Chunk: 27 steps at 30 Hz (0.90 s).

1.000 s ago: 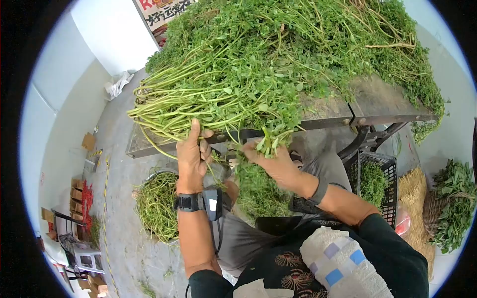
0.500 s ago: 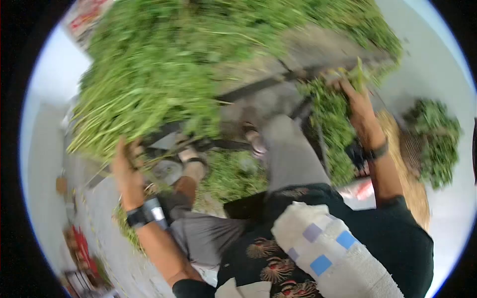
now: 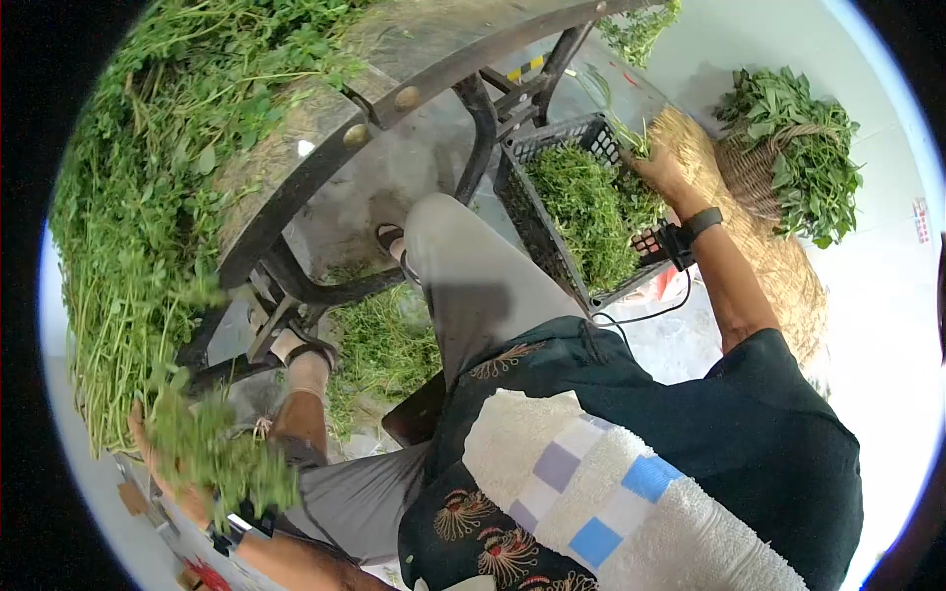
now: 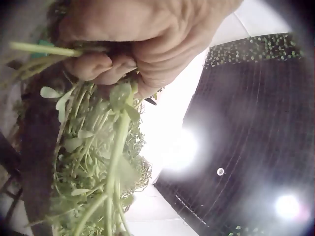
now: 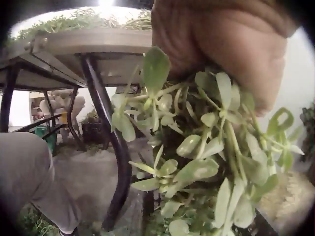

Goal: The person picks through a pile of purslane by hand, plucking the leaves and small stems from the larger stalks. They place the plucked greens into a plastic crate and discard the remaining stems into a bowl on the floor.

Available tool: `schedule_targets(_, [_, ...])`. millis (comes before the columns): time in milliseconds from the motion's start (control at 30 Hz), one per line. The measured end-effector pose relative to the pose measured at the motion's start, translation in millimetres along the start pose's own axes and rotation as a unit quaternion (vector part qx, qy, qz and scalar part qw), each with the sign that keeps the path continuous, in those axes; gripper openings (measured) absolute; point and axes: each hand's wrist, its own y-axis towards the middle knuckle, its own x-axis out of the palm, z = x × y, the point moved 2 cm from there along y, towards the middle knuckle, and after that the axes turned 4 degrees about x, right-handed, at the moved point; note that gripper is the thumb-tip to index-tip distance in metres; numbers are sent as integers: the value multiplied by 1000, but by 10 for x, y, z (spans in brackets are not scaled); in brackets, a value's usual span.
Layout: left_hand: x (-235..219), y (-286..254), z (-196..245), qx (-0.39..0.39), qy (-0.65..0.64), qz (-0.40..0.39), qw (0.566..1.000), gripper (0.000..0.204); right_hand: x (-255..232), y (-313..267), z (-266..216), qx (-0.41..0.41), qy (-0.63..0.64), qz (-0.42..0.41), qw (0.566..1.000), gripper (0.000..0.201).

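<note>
At the lower left of the head view, my left hand (image 3: 163, 463) is partly covered by a blurred leafy sprig (image 3: 222, 448) of purslane. The left wrist view shows that hand (image 4: 147, 44) with curled fingers, pinching purslane stems (image 4: 118, 147). My right hand (image 3: 665, 172) is at the far right corner of a black plastic crate (image 3: 574, 264), which contains cut greens (image 3: 581, 212). In the right wrist view, a bunch of purslane tips (image 5: 197, 142) with rounded leaves hangs from under the palm (image 5: 236, 44), the fingertips hidden.
A table (image 3: 463, 44) with a dark metal rim bears heaped purslane (image 3: 138, 217). Its bent black legs (image 3: 483, 138) stand near the crate. More greens (image 3: 384, 340) lie on the floor between my feet. Right of the crate are a straw-coloured sack (image 3: 778, 266) and a wicker basket (image 3: 744, 177) of leaves.
The head view has turned to the right. My right hand has gone from the table's front with its bunch across to the crate, while my left hand has stayed by the table heap.
</note>
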Motion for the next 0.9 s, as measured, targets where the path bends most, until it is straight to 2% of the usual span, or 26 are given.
schedule_targets(33, [-22,-28,-48,3,-3,-5,1000,60,-48,-142,32,6,84,-15,996,60])
schedule_targets(67, [-53,-59,-150,-12,-11,-18,1000,67,-37,-153,139,12,84,-15,996,60])
schedule_targets(133, [-127,-140,-423,-45,-26,-44,998,79,81,-148,342,41,108,-205,972,60])
schedule_targets(167, [-125,-149,-489,-61,-33,-57,996,86,197,-12,618,-14,-60,-110,992,59])
schedule_targets(200, [-76,-113,-379,-61,-34,-61,996,86,136,-50,565,-10,-60,-111,992,59])
schedule_targets(267, [-21,-97,-201,-126,-158,-54,978,91,31,-52,515,103,76,-166,978,53])
schedule_targets(300, [-15,-89,-174,-112,-275,-104,949,61,67,-44,518,81,162,-112,977,45])
schedule_targets(333, [34,-29,-90,-111,-276,-106,949,61,33,-90,448,84,162,-112,977,45])
schedule_targets(367, [86,13,-57,-236,-318,-24,918,76,-10,-109,352,62,219,-130,965,44])
schedule_targets(400, [118,21,-39,-356,-352,60,864,91,-83,-121,186,38,274,-148,949,42])
schedule_targets(433, [85,-19,-226,-355,-352,60,864,91,-175,-119,-7,46,223,-184,956,41])
schedule_targets(467, [21,-110,-586,-379,-361,76,848,83,-223,-132,-190,47,223,-184,956,41])
schedule_targets(500, [-19,-166,-790,-403,-369,93,832,74,-260,-150,-381,-5,236,-144,961,40])
schedule_targets(533, [-31,-151,-789,-404,-368,92,832,74,-302,-168,-584,-58,249,-103,961,39])
schedule_targets(567, [-28,-114,-774,-426,-429,89,792,61,-342,-181,-790,-58,249,-104,961,39])
schedule_targets(600, [-12,-73,-751,-445,-487,86,747,47,-395,-201,-1012,-97,245,-100,959,37])
schedule_targets(633, [62,-49,-523,-445,-486,86,747,47,-443,-230,-1207,-135,241,-95,956,35])
schedule_targets(667, [148,4,-89,-288,-384,62,875,39,-485,-281,-1369,-133,241,-96,956,35])
schedule_targets(700, [191,39,182,-114,-264,34,957,30,-532,-344,-1523,-168,243,-102,950,34])
schedule_targets(733, [170,31,67,-114,-264,32,957,30,-559,-376,-1594,-205,245,-107,942,33])
schedule_targets(800, [85,-64,-459,-305,-364,133,870,36,-528,-293,-1497,-209,230,-121,943,32])
schedule_targets(833, [35,-119,-632,-305,-364,130,870,36,-497,-267,-1391,-187,224,-120,949,31])
schedule_targets(900, [-38,-181,-867,-354,-351,131,857,39,-366,-236,-1040,-155,225,-120,954,30])
